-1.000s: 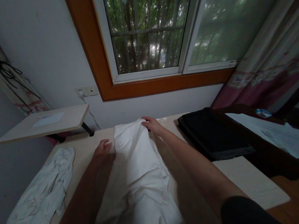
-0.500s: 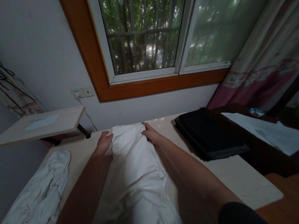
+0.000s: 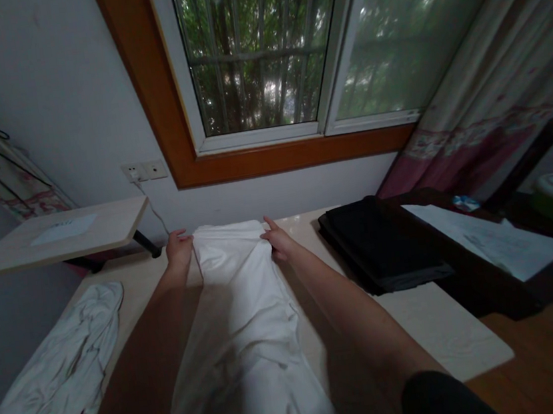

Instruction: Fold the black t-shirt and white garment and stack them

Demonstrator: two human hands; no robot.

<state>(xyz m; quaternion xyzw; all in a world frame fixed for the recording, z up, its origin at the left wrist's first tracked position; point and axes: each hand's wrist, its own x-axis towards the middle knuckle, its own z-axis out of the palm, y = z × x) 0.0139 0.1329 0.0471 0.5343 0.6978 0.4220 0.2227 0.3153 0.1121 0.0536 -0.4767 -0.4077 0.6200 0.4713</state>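
White cloth [image 3: 254,290] — your left hand [image 3: 180,251] and right hand [image 3: 279,241], fingers closed, pinch its far corners — uneven pull may crease it.

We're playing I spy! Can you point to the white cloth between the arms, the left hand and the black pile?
White cloth [image 3: 253,321], head view, on its wrinkled middle.
Left hand [image 3: 178,250], head view, on its back.
Black pile [image 3: 384,241], head view, on its top.

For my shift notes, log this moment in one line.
left hand: holding white cloth, far left corner | right hand: holding same cloth, far right corner | white cloth: lengthwise on table | crumpled cloth: at table's left
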